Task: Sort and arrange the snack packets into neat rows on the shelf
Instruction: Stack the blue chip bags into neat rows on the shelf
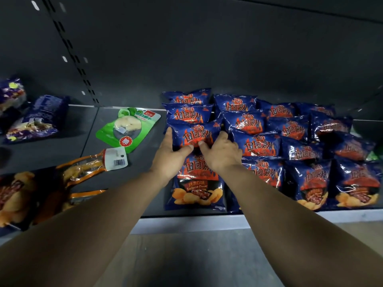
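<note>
While both forearms reach forward over the shelf (124,141), the left hand (171,156) grips the left edge of a blue chip packet (193,133), thumb across its front. The right hand (220,154) grasps its right edge likewise. The packet sits third from the back in the leftmost blue row, overlapping the front packet (196,183).

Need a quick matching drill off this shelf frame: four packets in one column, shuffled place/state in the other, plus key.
Things:
1. blue chip packet
2. green packet
3. orange packet
4. purple packet

Places/states:
A. far left on the shelf
B. lying alone behind the orange one
C. gripped by left hand and right hand
D. barcode label showing, left of the left forearm

Pairs: 1-C, 2-B, 3-D, 4-A
</note>
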`<state>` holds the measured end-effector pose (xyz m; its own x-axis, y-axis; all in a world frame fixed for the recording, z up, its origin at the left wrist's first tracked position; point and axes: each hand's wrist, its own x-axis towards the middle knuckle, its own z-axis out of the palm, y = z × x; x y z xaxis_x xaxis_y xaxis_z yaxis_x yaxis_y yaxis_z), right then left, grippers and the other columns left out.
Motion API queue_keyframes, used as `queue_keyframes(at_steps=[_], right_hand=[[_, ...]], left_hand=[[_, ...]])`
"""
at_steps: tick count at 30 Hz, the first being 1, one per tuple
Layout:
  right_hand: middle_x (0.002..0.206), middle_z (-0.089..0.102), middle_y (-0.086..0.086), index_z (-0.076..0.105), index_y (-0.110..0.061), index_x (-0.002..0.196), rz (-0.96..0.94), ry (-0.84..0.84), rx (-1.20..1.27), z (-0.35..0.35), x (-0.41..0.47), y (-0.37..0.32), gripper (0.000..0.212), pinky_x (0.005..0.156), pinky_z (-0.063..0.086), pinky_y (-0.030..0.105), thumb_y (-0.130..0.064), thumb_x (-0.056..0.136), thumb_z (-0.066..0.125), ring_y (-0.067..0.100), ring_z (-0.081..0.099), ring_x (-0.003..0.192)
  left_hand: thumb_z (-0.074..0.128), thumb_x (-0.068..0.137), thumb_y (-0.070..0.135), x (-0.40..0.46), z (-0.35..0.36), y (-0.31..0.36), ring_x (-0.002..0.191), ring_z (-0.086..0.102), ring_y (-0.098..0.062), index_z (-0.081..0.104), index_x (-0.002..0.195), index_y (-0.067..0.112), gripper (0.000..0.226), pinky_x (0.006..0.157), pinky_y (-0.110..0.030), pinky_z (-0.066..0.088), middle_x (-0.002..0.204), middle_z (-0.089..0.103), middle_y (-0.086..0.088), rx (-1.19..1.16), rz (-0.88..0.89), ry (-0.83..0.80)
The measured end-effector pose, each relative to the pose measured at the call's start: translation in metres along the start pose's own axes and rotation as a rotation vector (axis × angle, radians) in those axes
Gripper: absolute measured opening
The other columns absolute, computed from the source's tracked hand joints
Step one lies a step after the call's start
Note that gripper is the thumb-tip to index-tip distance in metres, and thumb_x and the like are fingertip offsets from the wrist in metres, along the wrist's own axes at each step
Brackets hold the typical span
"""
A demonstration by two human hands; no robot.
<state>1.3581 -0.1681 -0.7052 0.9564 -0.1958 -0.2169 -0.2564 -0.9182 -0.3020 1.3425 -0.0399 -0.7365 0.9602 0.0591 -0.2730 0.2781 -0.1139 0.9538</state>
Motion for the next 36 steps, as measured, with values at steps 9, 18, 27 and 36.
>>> queue_keyframes(at_steps=[9, 18, 27, 36], right_hand=[[0.131, 0.051, 0.011, 0.039, -0.009, 0.132, -0.092, 0.147, -0.013, -0.002, -0.004, -0.006, 0.055, 0.103, 0.030, 0.041, -0.048, 0.094, 0.047, 0.030, 0.039, 0.126], [0.104, 0.067, 0.009, 0.064, -0.013, 0.095, -0.427, 0.051, 0.175, 0.015, -0.026, -0.075, 0.023, 0.078, 0.043, 0.030, -0.032, 0.093, 0.051, 0.028, 0.060, 0.101], [0.107, 0.066, 0.012, 0.065, -0.013, 0.098, -0.538, -0.224, 0.167, 0.061, -0.060, -0.140, 0.027, 0.074, 0.043, 0.031, -0.032, 0.095, 0.047, 0.032, 0.059, 0.102], [0.107, 0.064, 0.007, 0.067, -0.013, 0.096, -0.660, -0.308, 0.060, 0.075, -0.089, -0.165, 0.022, 0.079, 0.050, 0.032, -0.029, 0.092, 0.053, 0.027, 0.059, 0.099]], left_hand=[[0.064, 0.088, 0.018, 0.002, -0.004, -0.003, 0.089, 0.058, 0.007, 0.041, 0.133, 0.033, 0.053, 0.082, -0.021, 0.048, 0.104, 0.062, 0.019, 0.043, 0.043, 0.045], [0.045, 0.096, 0.013, -0.026, -0.050, 0.010, 0.109, 0.054, -0.032, 0.063, 0.111, 0.002, 0.026, 0.084, -0.031, 0.037, 0.113, 0.062, -0.018, 0.577, 0.042, 0.232], [0.051, 0.087, 0.026, -0.089, -0.158, 0.004, 0.108, 0.056, -0.029, 0.070, 0.101, 0.016, 0.025, 0.085, -0.029, 0.041, 0.115, 0.059, -0.011, 0.840, -0.049, 0.391], [0.059, 0.081, 0.060, -0.094, -0.234, -0.009, 0.140, 0.013, -0.038, 0.019, 0.149, 0.027, 0.085, 0.108, -0.052, 0.026, 0.154, 0.014, -0.012, 1.260, -0.329, 0.394]])
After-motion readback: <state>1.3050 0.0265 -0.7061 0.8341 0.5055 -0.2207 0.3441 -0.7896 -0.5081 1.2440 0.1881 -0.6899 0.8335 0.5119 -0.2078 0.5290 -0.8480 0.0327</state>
